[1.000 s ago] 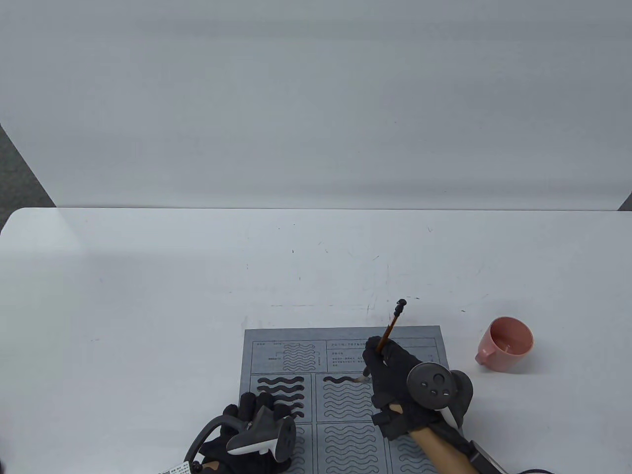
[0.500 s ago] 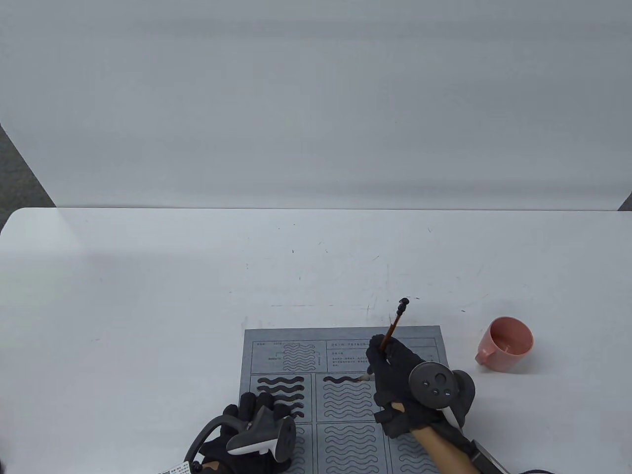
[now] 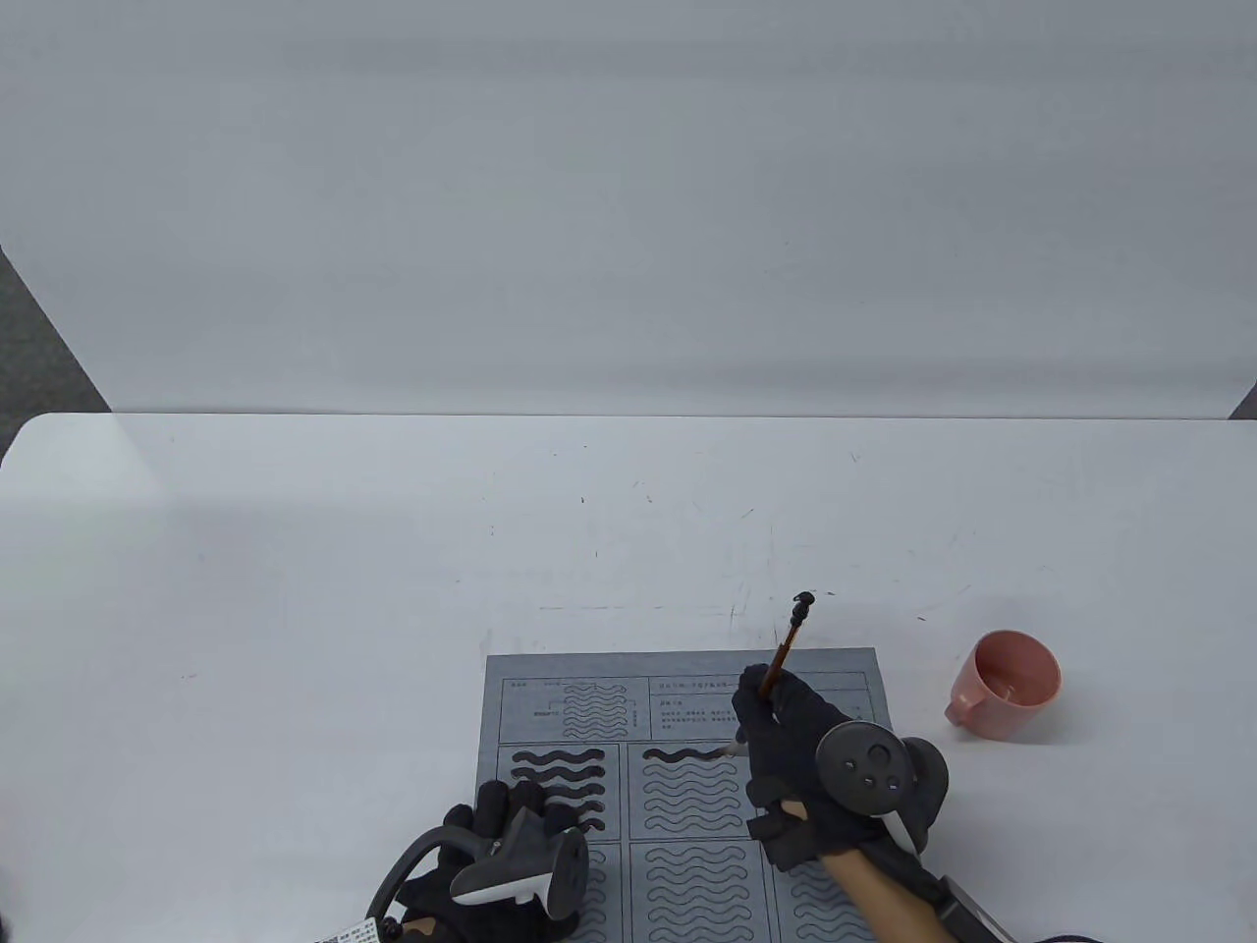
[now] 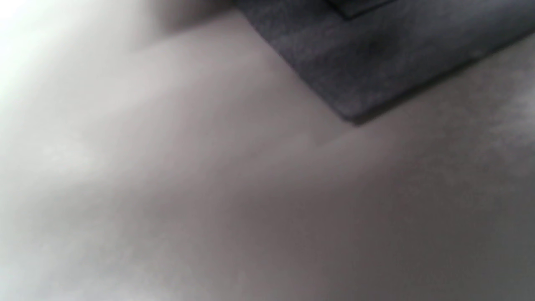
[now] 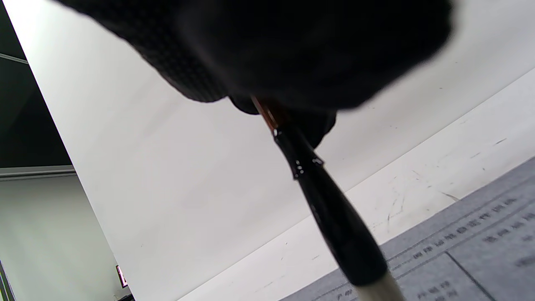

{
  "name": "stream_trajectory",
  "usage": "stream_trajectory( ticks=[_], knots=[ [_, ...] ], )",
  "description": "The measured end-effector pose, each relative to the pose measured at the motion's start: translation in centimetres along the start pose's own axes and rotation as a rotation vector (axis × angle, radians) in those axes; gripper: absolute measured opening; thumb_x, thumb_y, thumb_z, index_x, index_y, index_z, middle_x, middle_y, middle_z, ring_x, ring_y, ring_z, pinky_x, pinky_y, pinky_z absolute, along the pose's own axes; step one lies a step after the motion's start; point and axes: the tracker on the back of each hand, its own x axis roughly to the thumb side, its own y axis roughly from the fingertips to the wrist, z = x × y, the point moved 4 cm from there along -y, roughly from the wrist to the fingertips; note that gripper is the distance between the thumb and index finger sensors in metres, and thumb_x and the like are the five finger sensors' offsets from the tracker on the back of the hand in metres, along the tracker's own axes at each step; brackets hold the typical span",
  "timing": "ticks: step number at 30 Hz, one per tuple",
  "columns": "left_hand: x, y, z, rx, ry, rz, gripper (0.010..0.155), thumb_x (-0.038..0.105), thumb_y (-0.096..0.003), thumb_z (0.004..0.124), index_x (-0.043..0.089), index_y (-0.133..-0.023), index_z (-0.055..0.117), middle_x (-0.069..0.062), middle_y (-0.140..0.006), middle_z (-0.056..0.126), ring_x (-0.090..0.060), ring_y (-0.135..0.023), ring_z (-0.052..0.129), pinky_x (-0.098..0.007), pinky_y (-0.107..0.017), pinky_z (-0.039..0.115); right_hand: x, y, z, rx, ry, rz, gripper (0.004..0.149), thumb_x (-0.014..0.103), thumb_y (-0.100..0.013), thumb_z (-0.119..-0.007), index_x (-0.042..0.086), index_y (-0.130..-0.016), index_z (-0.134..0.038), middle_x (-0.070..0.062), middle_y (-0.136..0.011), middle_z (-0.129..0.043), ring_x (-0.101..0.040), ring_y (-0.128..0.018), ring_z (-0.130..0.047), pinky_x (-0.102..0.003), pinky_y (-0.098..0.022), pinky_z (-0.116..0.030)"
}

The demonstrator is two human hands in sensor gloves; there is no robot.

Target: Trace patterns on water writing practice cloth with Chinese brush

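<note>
Here, white table (image 3: 393,550), pale backdrop wall (image 3: 628,196), gray floor (image 3: 39,344).

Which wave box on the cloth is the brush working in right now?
The middle box of the upper row, beside the filled left box: the brush tip meets its top wave, the only darkened one there.

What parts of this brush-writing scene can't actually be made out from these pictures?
- Brush tip touching the cloth: hidden behind the right hand in the table view, cut off by the bottom edge in the right wrist view.
- Cloth's printed text: too small.
- Left hand fingers: tracker covers them.
- Left wrist view: blurred.
</note>
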Motion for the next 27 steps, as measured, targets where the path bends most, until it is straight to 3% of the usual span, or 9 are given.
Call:
stream_trajectory(
  ticks=[19,27],
  knots=[
    [0.0,0.0,0.0,0.0,0.0,0.0,0.09,0.064,-0.0351,0.03,0.029,-0.089,-0.033,-0.016,-0.098,-0.034,-0.053,-0.097,-0.02,-0.072,-0.074,0.008,0.0,0.3,0.4,-0.006,-0.003,0.004,0.036,0.028,-0.046,-0.084,0.005,-0.073,-0.088,-0.02,-0.062,-0.104,-0.011,-0.001,-0.096,-0.033,0.012,-0.081],
    [0.0,0.0,0.0,0.0,0.0,0.0,0.089,0.064,-0.0351,0.03,0.029,-0.089,-0.033,-0.016,-0.098,-0.034,-0.052,-0.097,-0.021,-0.072,-0.074,0.008,2.1,1.1,1.0,-0.046,-0.062,0.091,0.037,0.029,-0.048,-0.085,0.005,-0.075,-0.088,-0.02,-0.064,-0.104,-0.011,-0.001,-0.096,-0.034,0.012,-0.081]
  ],
)
